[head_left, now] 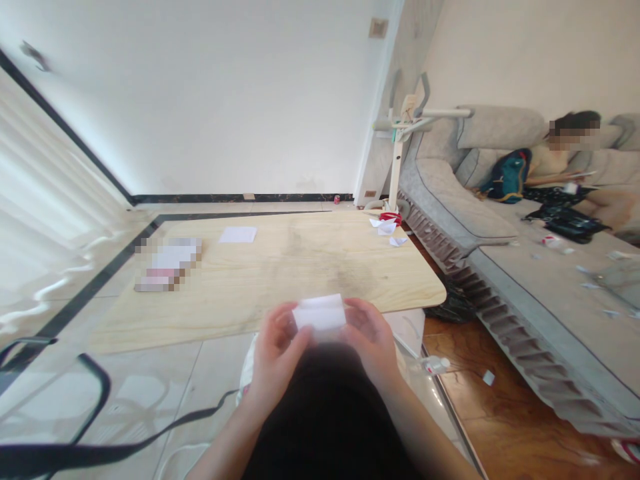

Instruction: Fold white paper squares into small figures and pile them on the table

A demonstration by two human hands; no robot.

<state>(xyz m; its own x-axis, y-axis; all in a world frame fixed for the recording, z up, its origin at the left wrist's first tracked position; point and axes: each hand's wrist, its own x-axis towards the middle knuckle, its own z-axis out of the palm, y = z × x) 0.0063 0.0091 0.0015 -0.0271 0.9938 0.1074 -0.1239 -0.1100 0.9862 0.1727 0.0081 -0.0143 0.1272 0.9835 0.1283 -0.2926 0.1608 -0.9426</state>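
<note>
A small folded sheet of white paper (321, 313) is held up between my two hands, just off the near edge of the wooden table (270, 280). My left hand (280, 347) pinches its left side, thumb at the lower corner. On the right side, my right hand (369, 337) grips it with the thumb in front and the fingers behind. A crease runs across the paper. Farther off on the table lie a flat white sheet (239, 235) and several folded white paper pieces (386, 227) at the far right corner.
A blurred-out stack (173, 262) sits at the table's left. Beside the table's right end stand a white exercise machine (397, 167) and a grey sofa (540, 280), where a person (555, 160) sits. A plastic bottle (437, 365) lies low at the right. A black strap (200, 413) crosses the lower left.
</note>
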